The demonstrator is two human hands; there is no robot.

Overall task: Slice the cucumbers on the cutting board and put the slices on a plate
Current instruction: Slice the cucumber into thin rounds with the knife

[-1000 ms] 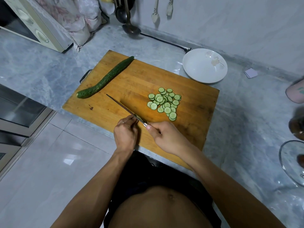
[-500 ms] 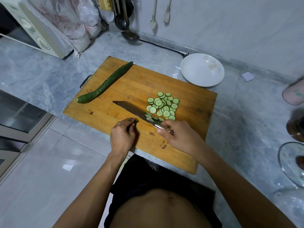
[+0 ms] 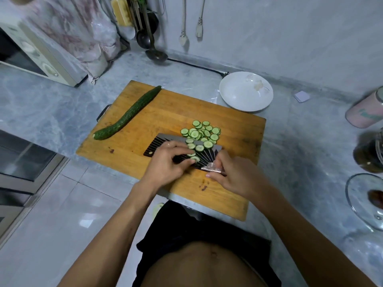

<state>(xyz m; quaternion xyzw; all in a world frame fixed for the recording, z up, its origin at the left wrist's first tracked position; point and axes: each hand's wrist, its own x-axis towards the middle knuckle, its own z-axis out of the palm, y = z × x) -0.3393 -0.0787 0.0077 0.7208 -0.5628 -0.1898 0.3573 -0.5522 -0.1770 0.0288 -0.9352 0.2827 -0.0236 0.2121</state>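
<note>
A wooden cutting board (image 3: 157,117) lies on the marble counter. A whole dark green cucumber (image 3: 128,114) rests along its left side. A pile of cucumber slices (image 3: 204,131) sits near the board's middle. A wide cleaver (image 3: 163,145) lies flat on the board with several slices on its blade. My right hand (image 3: 234,175) grips the cleaver's handle. My left hand (image 3: 169,164) rests over the blade, its fingertips touching slices on it. An empty white plate (image 3: 245,92) stands just beyond the board's far right corner.
A microwave (image 3: 39,56) and plastic bags stand at the back left. Ladles hang at the wall behind the board, with a black cord on the counter. A pink can (image 3: 366,112), a dark jar (image 3: 371,152) and a glass lid (image 3: 364,199) crowd the right edge.
The cleaver turned from edge-down to flat on the board and slid under the slices. My left hand moved right onto the blade, touching the slices.
</note>
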